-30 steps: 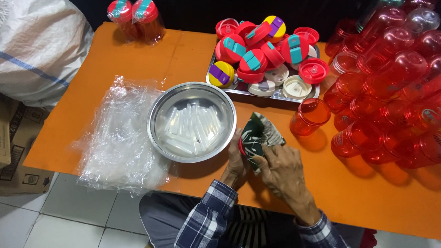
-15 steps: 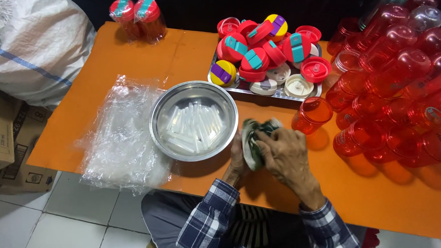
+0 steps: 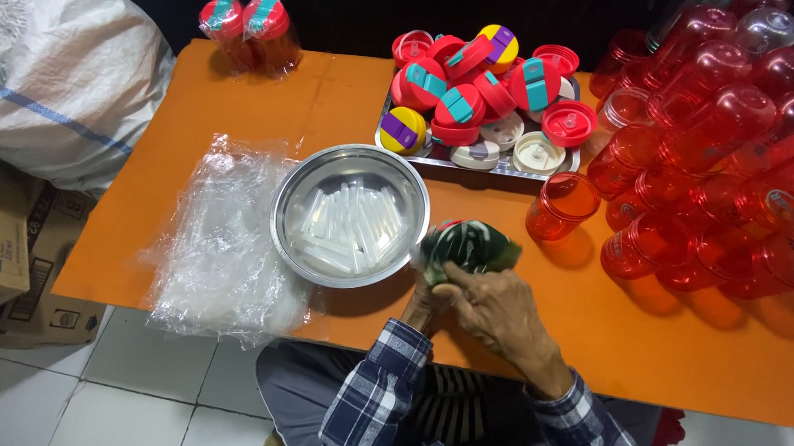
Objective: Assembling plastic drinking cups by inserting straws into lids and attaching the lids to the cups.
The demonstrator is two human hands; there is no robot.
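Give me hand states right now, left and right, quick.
Left hand: mostly hidden under the right, grip closed on the green bundle.
Right hand: grip closed on the same green bundle, over the orange table.

Counts on the counter (image 3: 242, 112)

One steel bowl (image 3: 284, 232), one lid tray (image 3: 434, 161), two wrapped bottles (image 3: 245, 29), two cardboard boxes (image 3: 8, 262).

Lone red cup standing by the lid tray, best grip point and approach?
The red cup stands mouth up on the orange table, apart from the lid tray and the stacked cups. Probably best to grip across its rim or upper wall, coming from above on the near side, where bare table leaves room for fingers. The right hand is nearest.
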